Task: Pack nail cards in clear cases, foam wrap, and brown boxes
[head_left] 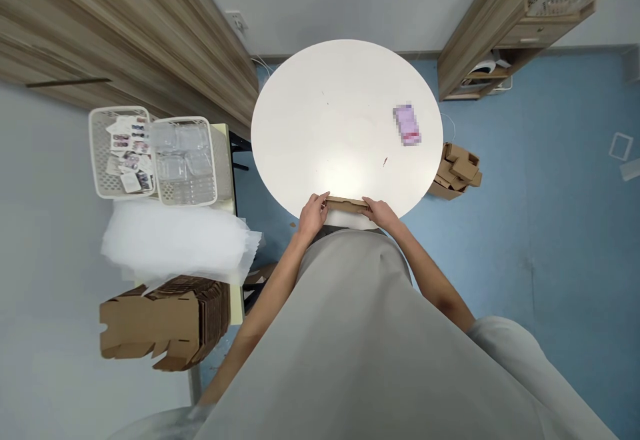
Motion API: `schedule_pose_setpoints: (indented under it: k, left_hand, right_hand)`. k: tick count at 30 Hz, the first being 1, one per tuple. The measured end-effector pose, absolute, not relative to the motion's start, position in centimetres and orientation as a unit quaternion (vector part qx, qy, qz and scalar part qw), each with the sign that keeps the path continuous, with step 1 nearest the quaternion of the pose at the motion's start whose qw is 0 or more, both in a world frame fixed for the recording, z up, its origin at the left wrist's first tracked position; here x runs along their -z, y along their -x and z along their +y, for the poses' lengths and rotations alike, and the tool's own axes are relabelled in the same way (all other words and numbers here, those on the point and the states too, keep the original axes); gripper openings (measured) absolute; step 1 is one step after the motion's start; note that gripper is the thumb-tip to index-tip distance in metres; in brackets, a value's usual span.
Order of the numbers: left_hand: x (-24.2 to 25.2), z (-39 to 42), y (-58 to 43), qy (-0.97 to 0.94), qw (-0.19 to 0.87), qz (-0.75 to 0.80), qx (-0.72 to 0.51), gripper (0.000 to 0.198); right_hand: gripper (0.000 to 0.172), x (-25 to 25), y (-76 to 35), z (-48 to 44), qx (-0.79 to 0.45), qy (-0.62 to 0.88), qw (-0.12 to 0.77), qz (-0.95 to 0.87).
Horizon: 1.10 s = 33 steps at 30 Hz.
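A small brown cardboard box (347, 205) is at the near edge of the round white table (310, 113), in front of my body. My left hand (314, 214) grips its left end, with fingers at the top corner. At its right end my right hand (379, 212) holds the other corner. The box's underside and most of its front are hard to make out. A blurred purple item (407, 124) lies on the table's right side, and a tiny red scrap (385, 161) is below it.
On the left stand a white basket of printed cards (95, 160), a basket of clear plastic boxes (214, 167), white sheets (175, 240) and stacked flat cardboard (150, 323). A carton of folded boxes (445, 190) sits on the floor at right, below a wooden cabinet (480, 27).
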<state>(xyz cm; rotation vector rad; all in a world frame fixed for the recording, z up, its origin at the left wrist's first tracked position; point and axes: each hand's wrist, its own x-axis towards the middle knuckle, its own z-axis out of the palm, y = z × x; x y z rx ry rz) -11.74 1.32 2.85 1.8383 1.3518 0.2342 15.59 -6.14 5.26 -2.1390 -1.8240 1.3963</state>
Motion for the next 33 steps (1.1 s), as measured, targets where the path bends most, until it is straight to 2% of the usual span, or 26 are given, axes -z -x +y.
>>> schedule_pose_setpoints:
  k: [4,9,11,14,17,24,28,33]
  left_hand:
    - [-3.4,0.6,12.2,-0.737,0.416,0.522,-0.109,0.048]
    - [-4.4,-0.2,12.5,-0.727,0.439,0.516,-0.112,0.051]
    - [-4.6,-0.4,12.4,-0.717,0.448,0.521,-0.114,0.048]
    - [-4.1,-0.5,12.2,-0.690,0.474,0.530,-0.137,0.043]
    - [-2.8,-0.4,12.1,-0.650,0.509,0.543,-0.151,0.041]
    - [-0.1,1.0,11.9,-0.604,0.536,0.573,-0.139,0.050]
    - [0.6,2.4,12.2,-0.574,0.574,0.570,-0.127,0.063]
    - [-0.4,2.7,12.0,-0.515,0.638,0.557,-0.130,0.063]
  right_hand:
    - [0.069,-4.7,-15.0,-6.9,-0.369,0.687,-0.077,-0.622]
    - [0.089,-4.4,-15.1,-8.4,-0.383,0.676,-0.068,-0.626]
    - [0.086,-4.2,-15.4,-9.0,-0.415,0.675,-0.026,-0.610]
    - [0.069,-3.7,-15.8,-9.8,-0.462,0.686,0.057,-0.558]
    - [0.063,-2.9,-16.0,-10.2,-0.501,0.689,0.121,-0.510]
    - [0.072,-0.9,-15.9,-10.3,-0.573,0.679,0.245,-0.389]
    - [0.081,-0.1,-15.4,-10.3,-0.571,0.706,0.265,-0.324]
    - [0.076,-1.1,-14.3,-10.1,-0.587,0.721,0.291,-0.225]
